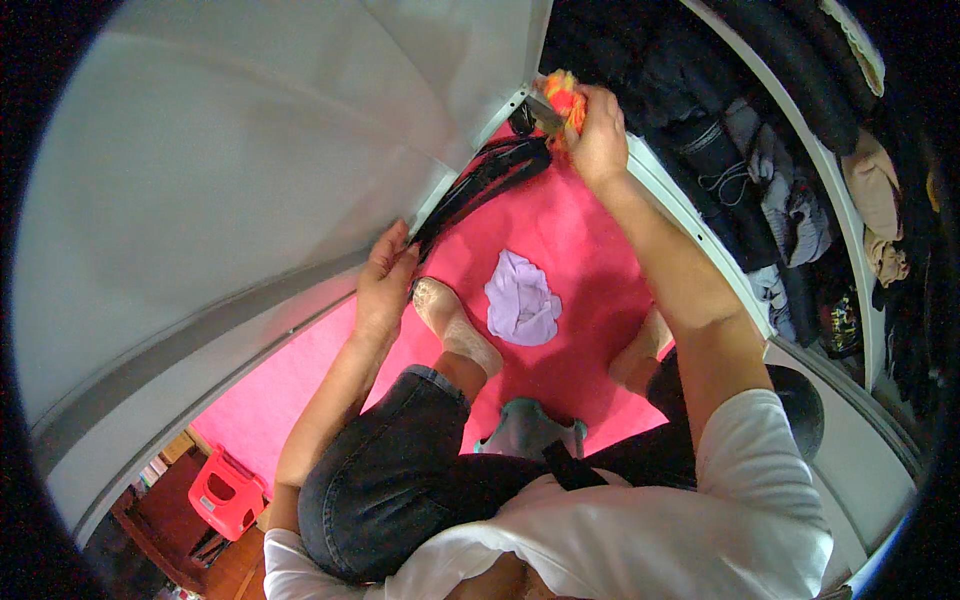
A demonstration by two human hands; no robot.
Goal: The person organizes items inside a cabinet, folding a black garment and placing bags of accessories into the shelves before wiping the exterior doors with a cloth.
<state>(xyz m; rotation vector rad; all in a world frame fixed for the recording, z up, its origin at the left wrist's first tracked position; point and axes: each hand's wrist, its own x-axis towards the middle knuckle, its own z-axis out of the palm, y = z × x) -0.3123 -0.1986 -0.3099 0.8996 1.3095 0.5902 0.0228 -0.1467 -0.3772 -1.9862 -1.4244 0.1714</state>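
Note:
My left hand grips the lower edge of a large pale grey door panel. In my right hand is a bunched orange and yellow fluffy cloth, held against the corner between the panel and the open wardrobe. A black strip of material, perhaps plastic, lies along the floor beneath the panel's edge. Between my feet a crumpled lavender cloth rests on the pink carpet.
Dark folded clothes fill the wardrobe shelves on the right, behind a white frame. A grey stool with a teal rim is beneath me. At the lower left stands a red plastic folding stool.

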